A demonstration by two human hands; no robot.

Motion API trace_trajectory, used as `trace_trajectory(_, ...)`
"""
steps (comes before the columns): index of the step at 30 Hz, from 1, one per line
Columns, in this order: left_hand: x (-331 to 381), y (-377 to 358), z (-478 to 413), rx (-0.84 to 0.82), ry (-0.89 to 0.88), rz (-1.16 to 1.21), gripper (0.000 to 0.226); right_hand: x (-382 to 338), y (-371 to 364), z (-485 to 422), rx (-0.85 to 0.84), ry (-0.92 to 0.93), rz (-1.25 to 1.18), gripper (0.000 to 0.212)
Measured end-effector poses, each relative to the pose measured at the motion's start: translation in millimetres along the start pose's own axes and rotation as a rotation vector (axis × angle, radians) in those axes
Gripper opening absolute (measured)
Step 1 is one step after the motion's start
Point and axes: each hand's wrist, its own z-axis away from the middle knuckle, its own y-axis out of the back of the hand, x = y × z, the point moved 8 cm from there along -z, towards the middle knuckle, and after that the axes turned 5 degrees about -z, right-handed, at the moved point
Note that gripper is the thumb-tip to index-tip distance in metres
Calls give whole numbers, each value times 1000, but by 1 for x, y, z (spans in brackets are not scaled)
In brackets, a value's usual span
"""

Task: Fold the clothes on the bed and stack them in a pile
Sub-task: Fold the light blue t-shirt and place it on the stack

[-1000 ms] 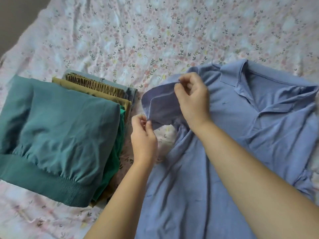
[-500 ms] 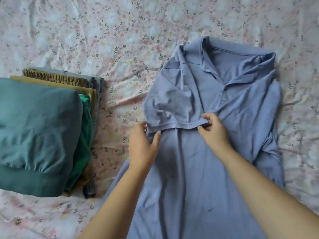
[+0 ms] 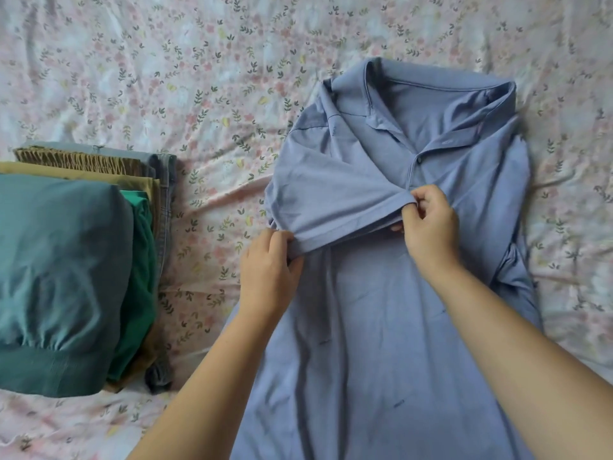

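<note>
- The periwinkle-blue, soft knit polo shirt lies front-up on the pink floral bedsheet, well to the right of the stack of folded garments.
- Its short sleeve is drawn across the chest.
- The left hand pinches the outer corner of the sleeve hem.
- The right hand pinches the hem's other end, near the placket.
- The cloth looks light and limp and likely creases easily, so it is best held taut by hems and seams, two corners at once.

Sleeve now across shirt front
</note>
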Motion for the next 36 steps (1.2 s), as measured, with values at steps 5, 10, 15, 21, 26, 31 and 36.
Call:
trace_trajectory(5, -16, 7, -4, 70, 394, 172, 15, 3, 8, -13, 3, -58, 21, 29)
trace_trajectory(10, 32, 29, -7, 259, 50, 185, 10, -12, 39, -25, 85, 44, -63, 51)
trace_trajectory(15, 16, -41, 23, -287, 339, 353, 40, 47, 41, -17, -68, -226, 20, 46)
trace_trajectory(21, 2, -36, 20, -55, 701, 1047, 28, 58, 30, -12, 25, -467, -420, 30)
trace_trajectory(26, 15, -52, -14, -76, 732, 1234, 54, 47, -12, -11, -93, -433, -397, 61)
trace_trajectory(31, -10, -51, -22, 54, 787, 1275, 50, 44, -6, -20, -116, -335, -411, 50)
trace_trajectory(36, -35, -48, -3, 28, 956, 1205, 50, 58, 5, -18, -91, -355, -303, 51)
